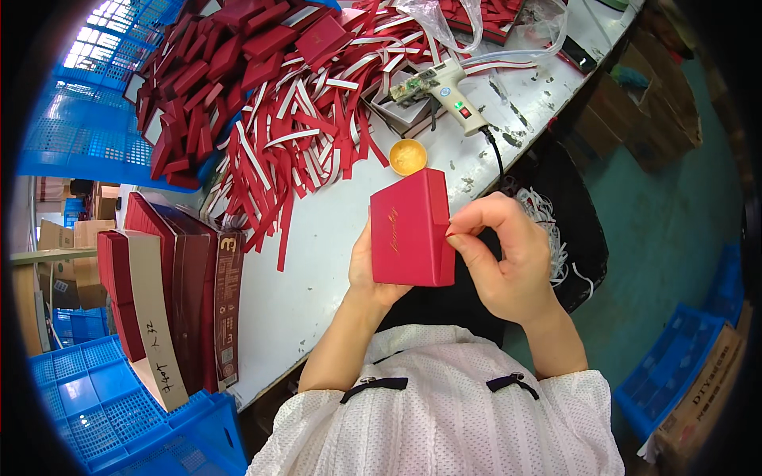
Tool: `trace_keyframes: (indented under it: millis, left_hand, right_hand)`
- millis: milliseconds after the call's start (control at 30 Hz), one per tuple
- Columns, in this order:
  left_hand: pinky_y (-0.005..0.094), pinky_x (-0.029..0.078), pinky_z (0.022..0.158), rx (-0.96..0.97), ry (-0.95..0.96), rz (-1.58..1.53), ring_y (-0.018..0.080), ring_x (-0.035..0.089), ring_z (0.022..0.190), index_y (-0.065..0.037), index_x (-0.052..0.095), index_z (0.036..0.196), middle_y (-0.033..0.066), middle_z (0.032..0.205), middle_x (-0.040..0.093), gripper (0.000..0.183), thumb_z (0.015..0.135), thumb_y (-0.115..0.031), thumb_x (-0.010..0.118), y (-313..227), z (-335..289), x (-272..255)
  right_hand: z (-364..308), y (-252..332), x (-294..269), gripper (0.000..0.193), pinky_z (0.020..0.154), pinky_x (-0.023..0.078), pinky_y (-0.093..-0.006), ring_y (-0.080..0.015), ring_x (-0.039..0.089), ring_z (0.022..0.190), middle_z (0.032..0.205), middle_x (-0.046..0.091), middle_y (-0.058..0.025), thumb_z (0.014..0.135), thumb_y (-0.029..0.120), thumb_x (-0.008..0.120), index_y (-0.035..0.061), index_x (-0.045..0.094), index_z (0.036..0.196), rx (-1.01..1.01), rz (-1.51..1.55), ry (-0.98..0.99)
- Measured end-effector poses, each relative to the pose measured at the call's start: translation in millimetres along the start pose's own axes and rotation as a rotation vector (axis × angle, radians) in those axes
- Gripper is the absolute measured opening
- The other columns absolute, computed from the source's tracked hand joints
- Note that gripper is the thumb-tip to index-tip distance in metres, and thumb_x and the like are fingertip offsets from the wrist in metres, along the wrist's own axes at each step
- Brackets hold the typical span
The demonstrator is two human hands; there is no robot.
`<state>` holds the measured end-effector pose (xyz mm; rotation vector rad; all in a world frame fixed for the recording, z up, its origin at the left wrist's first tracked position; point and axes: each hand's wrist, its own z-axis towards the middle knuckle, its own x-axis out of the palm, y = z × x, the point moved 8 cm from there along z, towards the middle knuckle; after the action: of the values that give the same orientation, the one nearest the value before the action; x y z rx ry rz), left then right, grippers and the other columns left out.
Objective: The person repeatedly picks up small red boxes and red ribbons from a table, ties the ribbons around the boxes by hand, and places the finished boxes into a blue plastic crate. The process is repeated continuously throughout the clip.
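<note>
A red gift box with gold lettering on its lid is held up in front of me, tilted. My left hand grips it from the left and below, its fingers mostly hidden behind the box. With thumb and forefinger, my right hand pinches at the box's right edge; a small red bit shows between the fingertips, perhaps a tab or ribbon end. Just beyond the box stands a small yellow cup with pale contents. Past that, a glue gun rests on an opened box, its switch lit.
Red and white strips spread over the white table. Red boxes heap at the far left beside blue crates. A carton of red pieces stands at left. The gun's cord drops off the right edge near a black bag.
</note>
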<state>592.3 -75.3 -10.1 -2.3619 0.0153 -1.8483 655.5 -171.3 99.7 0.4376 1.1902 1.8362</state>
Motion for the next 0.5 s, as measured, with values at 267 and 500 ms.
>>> trace_keyframes:
  millis: [267, 500]
  left_hand:
    - [0.0382, 0.043, 0.082, 0.03, -0.005, 0.203, 0.0263, 0.05, 0.098, -0.001, 0.038, 0.115, 0.0151, 0.11, 0.047, 0.048, 0.088, -0.038, 0.023, -5, -2, -2]
    - [0.0393, 0.041, 0.084, 0.027, 0.183, -0.052, 0.0273, 0.049, 0.099, -0.002, 0.038, 0.115, 0.0146, 0.11, 0.047, 0.049, 0.088, -0.039, 0.022, 2, -9, 4]
  right_hand:
    - [-10, -3, 2, 0.036, 0.051, 0.042, -0.0267, -0.0166, 0.051, 0.057, 0.073, 0.052, -0.0088, 0.064, -0.006, 0.06, -0.0002, 0.044, 0.096, 0.033, 0.029, -0.037]
    - [-14, -48, -10, 0.053, 0.066, 0.041, -0.0205, -0.0097, 0.047, 0.073, 0.089, 0.049, -0.0044, 0.068, 0.003, 0.064, 0.0013, 0.035, 0.113, 0.3, 0.455, -0.303]
